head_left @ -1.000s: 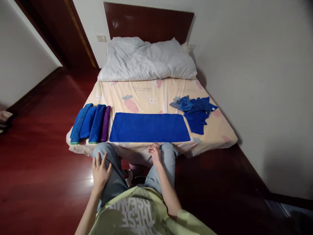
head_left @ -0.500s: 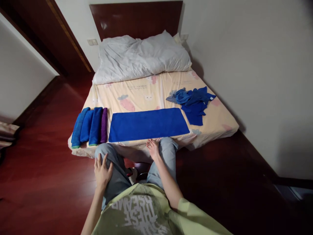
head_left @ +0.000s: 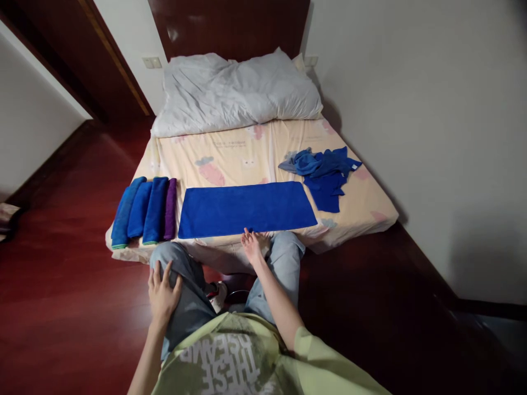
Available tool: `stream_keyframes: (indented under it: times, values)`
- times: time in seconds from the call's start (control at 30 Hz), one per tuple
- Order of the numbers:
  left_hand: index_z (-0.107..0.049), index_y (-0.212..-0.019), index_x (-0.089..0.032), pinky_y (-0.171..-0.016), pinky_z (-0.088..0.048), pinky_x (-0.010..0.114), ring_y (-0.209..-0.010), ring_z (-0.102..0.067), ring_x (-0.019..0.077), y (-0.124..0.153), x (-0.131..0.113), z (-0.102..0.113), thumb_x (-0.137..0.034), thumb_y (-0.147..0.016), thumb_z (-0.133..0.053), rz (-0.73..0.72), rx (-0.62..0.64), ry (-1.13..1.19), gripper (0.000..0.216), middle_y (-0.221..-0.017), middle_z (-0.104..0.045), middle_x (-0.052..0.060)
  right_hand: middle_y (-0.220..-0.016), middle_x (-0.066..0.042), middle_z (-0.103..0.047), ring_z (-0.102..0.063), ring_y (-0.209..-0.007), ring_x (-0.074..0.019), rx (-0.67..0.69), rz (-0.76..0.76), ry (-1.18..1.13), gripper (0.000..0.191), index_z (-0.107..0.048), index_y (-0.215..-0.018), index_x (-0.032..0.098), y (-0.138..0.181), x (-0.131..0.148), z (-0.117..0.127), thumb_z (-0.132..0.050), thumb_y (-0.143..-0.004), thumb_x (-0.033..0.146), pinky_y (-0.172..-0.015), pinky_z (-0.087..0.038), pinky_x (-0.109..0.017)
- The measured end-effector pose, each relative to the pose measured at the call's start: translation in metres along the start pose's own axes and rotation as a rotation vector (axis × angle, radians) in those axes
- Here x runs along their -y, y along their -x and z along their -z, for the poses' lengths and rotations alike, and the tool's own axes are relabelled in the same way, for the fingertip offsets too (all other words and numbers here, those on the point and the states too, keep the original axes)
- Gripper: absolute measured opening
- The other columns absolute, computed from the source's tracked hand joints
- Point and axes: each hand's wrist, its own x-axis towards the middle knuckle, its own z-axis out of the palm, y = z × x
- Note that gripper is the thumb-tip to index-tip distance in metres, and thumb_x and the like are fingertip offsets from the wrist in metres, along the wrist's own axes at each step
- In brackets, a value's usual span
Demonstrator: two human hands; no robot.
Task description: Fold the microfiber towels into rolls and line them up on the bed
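A long blue towel (head_left: 247, 208) lies folded flat along the near edge of the bed (head_left: 370, 206). My right hand (head_left: 252, 247) reaches to that towel's near edge, fingers stretched out and holding nothing. My left hand (head_left: 161, 293) rests flat on my left thigh, fingers spread. To the left of the flat towel, three folded blue towels (head_left: 138, 209) and a purple one (head_left: 169, 208) lie side by side. A crumpled heap of blue cloths (head_left: 323, 173) sits on the right of the bed.
A white duvet (head_left: 234, 90) is bunched against the dark headboard (head_left: 230, 27). The white wall (head_left: 432, 137) runs along the bed's right side. Dark red wooden floor (head_left: 61, 302) surrounds the bed, with a doorway at the upper left.
My right hand has crept forward from my knee to the flat towel's near edge. The view shifted slightly. My left hand stays on my thigh.
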Motion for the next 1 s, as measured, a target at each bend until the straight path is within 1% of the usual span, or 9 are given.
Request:
stream_keyframes:
  times: [0.13, 0.27, 0.4, 0.53, 0.63, 0.7, 0.77, 0.87, 1.0]
  values:
    - [-0.05, -0.151, -0.023, -0.124, -0.028, 0.053, -0.154, -0.022, 0.0363, 0.001, 0.0, 0.001, -0.042, -0.096, -0.051, 0.001, 0.009, -0.001, 0.058, -0.169, -0.025, 0.01, -0.127, -0.004, -0.074, -0.072, -0.095, -0.0107, -0.049, 0.001, -0.067, 0.024, -0.071, -0.095, 0.022, -0.006, -0.001, -0.014, -0.051, -0.103, 0.031, -0.09, -0.061, -0.026]
    - [-0.05, -0.151, -0.023, -0.124, -0.028, 0.053, -0.154, -0.023, 0.0356, -0.001, -0.002, 0.002, -0.042, -0.097, -0.05, -0.007, 0.008, -0.003, 0.058, -0.169, -0.025, 0.01, -0.134, -0.007, -0.07, -0.069, -0.113, -0.0104, -0.061, 0.012, -0.098, 0.028, -0.072, -0.095, 0.02, -0.012, -0.002, -0.025, -0.049, -0.103, 0.033, -0.099, -0.058, -0.026]
    - [-0.05, -0.152, -0.026, -0.125, -0.028, 0.052, -0.155, -0.022, 0.0337, 0.0, -0.006, 0.003, -0.042, -0.096, -0.051, 0.018, 0.035, -0.003, 0.058, -0.169, -0.025, 0.007, -0.136, -0.008, -0.069, -0.062, -0.13, -0.0137, -0.106, 0.056, -0.082, 0.027, -0.073, -0.098, 0.02, -0.016, -0.004, -0.03, -0.049, -0.1, 0.031, -0.108, -0.054, -0.034]
    - [-0.049, -0.152, -0.034, -0.125, -0.029, 0.054, -0.156, -0.022, 0.0345, 0.001, -0.013, 0.004, -0.044, -0.093, -0.052, 0.025, 0.025, 0.034, 0.06, -0.17, -0.021, -0.001, -0.138, -0.008, -0.067, -0.06, -0.132, -0.015, -0.118, 0.075, -0.112, 0.024, -0.072, -0.099, 0.02, -0.017, -0.007, -0.033, -0.05, -0.097, 0.029, -0.113, -0.051, -0.037]
    - [-0.055, -0.146, -0.043, -0.124, -0.031, 0.056, -0.152, -0.031, 0.0344, -0.014, -0.029, 0.005, -0.046, -0.092, -0.05, -0.003, -0.015, 0.085, 0.054, -0.164, -0.036, -0.004, -0.139, -0.01, -0.066, -0.061, -0.132, -0.0162, -0.147, 0.08, -0.151, 0.022, -0.071, -0.1, 0.02, -0.016, -0.01, -0.037, -0.051, -0.096, 0.028, -0.112, -0.052, -0.038]
    - [-0.064, -0.137, -0.042, -0.12, -0.038, 0.056, -0.142, -0.047, 0.0332, -0.04, -0.051, 0.002, -0.045, -0.093, -0.046, -0.065, 0.044, 0.139, 0.047, -0.144, -0.059, 0.001, -0.139, -0.01, -0.066, -0.062, -0.13, -0.0164, -0.18, 0.067, -0.193, 0.021, -0.071, -0.1, 0.019, -0.018, -0.011, -0.04, -0.051, -0.097, 0.028, -0.111, -0.053, -0.038]
    - [-0.07, -0.127, -0.042, -0.11, -0.05, 0.051, -0.125, -0.062, 0.031, -0.079, -0.082, -0.007, -0.042, -0.095, -0.042, -0.166, 0.193, 0.199, 0.043, -0.119, -0.072, 0.004, -0.14, -0.009, -0.066, -0.063, -0.128, -0.0154, -0.212, 0.047, -0.232, 0.021, -0.071, -0.101, 0.019, -0.02, -0.013, -0.042, -0.052, -0.097, 0.028, -0.11, -0.054, -0.034]
    - [-0.076, -0.117, -0.037, -0.099, -0.057, 0.043, -0.112, -0.069, 0.0285, -0.157, -0.144, -0.035, -0.035, -0.096, -0.042, -0.372, 0.391, 0.224, 0.04, -0.112, -0.074, 0.006, -0.139, -0.007, -0.066, -0.065, -0.126, -0.0153, -0.232, 0.032, -0.242, 0.021, -0.071, -0.103, 0.021, -0.023, -0.015, -0.042, -0.054, -0.097, 0.031, -0.109, -0.053, -0.032]
    - [-0.076, -0.113, -0.018, -0.104, -0.054, 0.039, -0.111, -0.069, 0.0268, -0.263, -0.229, -0.094, -0.019, -0.093, -0.044, -0.586, 0.481, 0.144, 0.038, -0.115, -0.075, 0.011, -0.14, -0.006, -0.066, -0.067, -0.122, -0.0161, -0.25, 0.013, -0.281, 0.02, -0.069, -0.106, 0.024, -0.023, -0.019, -0.042, -0.054, -0.097, 0.034, -0.112, -0.051, -0.036]
